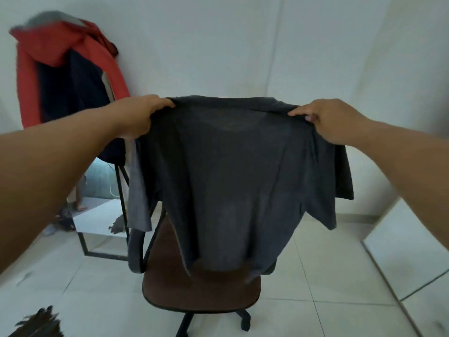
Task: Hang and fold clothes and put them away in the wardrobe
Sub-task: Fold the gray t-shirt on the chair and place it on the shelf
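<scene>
A dark grey T-shirt (pixel 233 176) hangs spread out in front of me, held up by its two shoulders. My left hand (pixel 139 115) grips the left shoulder and my right hand (pixel 330 120) pinches the right shoulder. The shirt's hem dangles just above the brown seat of an office chair (pixel 201 293). One short sleeve droops at each side. The chair's back is hidden behind the shirt.
A red jacket (pixel 63 57) and dark garments hang over a standing mirror (pixel 102 215) at the left against the wall. A white cabinet or wardrobe panel (pixel 413 251) stands at the right. Dark clothing (pixel 38 322) lies on the tiled floor at bottom left.
</scene>
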